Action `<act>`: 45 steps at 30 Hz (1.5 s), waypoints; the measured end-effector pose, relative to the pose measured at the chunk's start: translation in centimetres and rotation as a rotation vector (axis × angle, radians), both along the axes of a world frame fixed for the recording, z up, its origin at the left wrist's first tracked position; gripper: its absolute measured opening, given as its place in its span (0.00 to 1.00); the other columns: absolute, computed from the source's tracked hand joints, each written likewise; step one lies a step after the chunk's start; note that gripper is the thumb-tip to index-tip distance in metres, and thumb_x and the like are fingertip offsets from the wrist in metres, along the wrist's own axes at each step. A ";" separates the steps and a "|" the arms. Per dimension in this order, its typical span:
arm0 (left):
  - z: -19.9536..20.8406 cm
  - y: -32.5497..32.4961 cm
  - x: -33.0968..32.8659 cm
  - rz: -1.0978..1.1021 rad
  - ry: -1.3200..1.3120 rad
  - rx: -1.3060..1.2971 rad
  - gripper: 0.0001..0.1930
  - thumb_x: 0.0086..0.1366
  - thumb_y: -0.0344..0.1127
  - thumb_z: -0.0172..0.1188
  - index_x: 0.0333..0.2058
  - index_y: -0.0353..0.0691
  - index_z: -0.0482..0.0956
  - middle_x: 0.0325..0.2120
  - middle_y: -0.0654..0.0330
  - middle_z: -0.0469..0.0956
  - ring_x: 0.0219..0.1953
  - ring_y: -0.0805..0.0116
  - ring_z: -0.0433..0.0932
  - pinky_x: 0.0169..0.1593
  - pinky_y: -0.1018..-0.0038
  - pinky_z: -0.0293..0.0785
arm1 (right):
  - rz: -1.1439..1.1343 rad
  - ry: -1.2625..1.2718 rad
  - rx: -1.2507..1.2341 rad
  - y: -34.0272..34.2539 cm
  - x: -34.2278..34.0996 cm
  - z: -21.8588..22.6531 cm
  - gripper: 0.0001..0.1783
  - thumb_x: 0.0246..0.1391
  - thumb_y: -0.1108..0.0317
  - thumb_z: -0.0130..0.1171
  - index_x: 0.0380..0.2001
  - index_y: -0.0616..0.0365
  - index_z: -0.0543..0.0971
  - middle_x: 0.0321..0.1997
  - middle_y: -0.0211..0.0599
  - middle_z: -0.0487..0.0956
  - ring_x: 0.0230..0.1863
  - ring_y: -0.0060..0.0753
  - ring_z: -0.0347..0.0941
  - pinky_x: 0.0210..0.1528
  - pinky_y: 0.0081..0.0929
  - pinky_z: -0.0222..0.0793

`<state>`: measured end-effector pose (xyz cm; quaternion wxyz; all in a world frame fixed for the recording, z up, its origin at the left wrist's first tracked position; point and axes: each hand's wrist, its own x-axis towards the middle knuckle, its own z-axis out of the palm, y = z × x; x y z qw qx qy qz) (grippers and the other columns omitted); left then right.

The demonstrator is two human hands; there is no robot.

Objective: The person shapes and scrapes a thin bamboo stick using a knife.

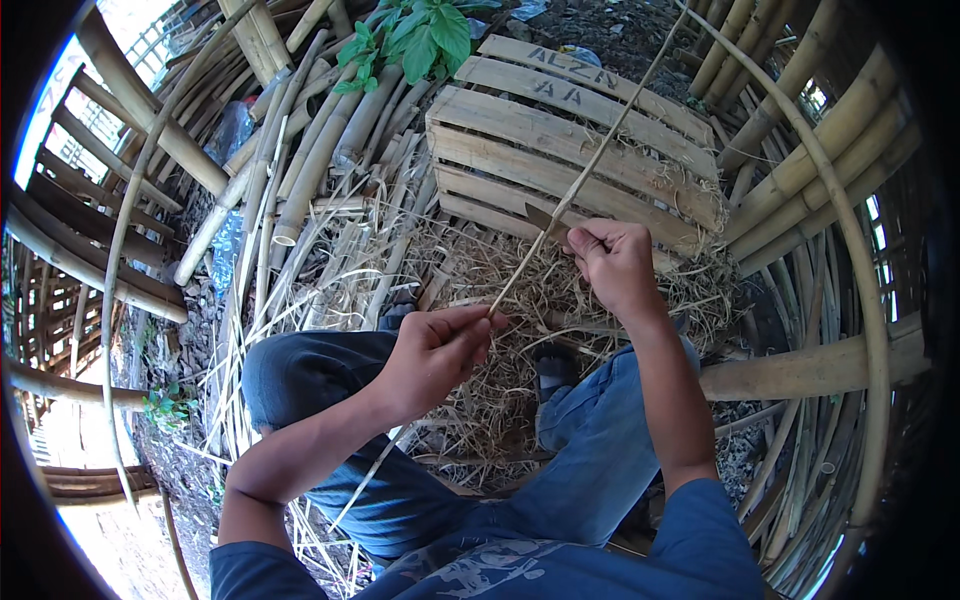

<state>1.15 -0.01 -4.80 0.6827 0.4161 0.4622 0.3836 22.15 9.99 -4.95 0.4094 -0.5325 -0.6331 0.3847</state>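
Note:
A long, thin bamboo strip runs slantwise from the far top, past both hands, down over my left thigh. My left hand is closed round it in a pinch, above my lap. Farther up and to the right, my right hand grips a knife, its fingers wrapped round the handle, which they mostly hide. The short, pointed blade of the knife lies against the strip, crossing it. Curly bamboo shavings cover the ground beneath my hands and between my legs.
A slatted wooden crate panel lies just beyond my hands, shavings on its near edge. Bamboo poles and pale split strips are heaped on the left. Bamboo fencing stands at the right. A green leafy plant grows at the back.

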 end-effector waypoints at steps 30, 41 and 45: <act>0.7 1.4 0.5 0.185 0.034 -0.002 0.14 0.70 0.35 0.46 0.46 0.34 0.74 0.18 0.71 0.63 0.16 0.86 0.56 0.19 0.85 0.51 | 0.352 -0.309 0.147 -3.3 -3.4 -0.2 0.17 0.60 0.56 0.50 0.26 0.60 0.70 0.18 0.46 0.73 0.19 0.46 0.73 0.20 0.40 0.65; 0.8 1.2 0.2 0.175 -0.009 -0.051 0.12 0.69 0.37 0.48 0.43 0.35 0.75 0.19 0.72 0.63 0.16 0.86 0.56 0.18 0.84 0.51 | 0.282 -0.621 0.788 -2.7 -3.4 -0.9 0.16 0.59 0.58 0.49 0.24 0.58 0.70 0.18 0.37 0.70 0.18 0.41 0.69 0.19 0.34 0.63; 0.4 1.0 0.3 0.174 0.106 -0.038 0.12 0.69 0.37 0.49 0.41 0.35 0.76 0.18 0.72 0.64 0.16 0.86 0.57 0.18 0.84 0.51 | 0.249 -0.746 0.869 -2.5 -3.7 -1.7 0.19 0.58 0.54 0.49 0.22 0.58 0.69 0.18 0.37 0.69 0.17 0.41 0.68 0.19 0.35 0.63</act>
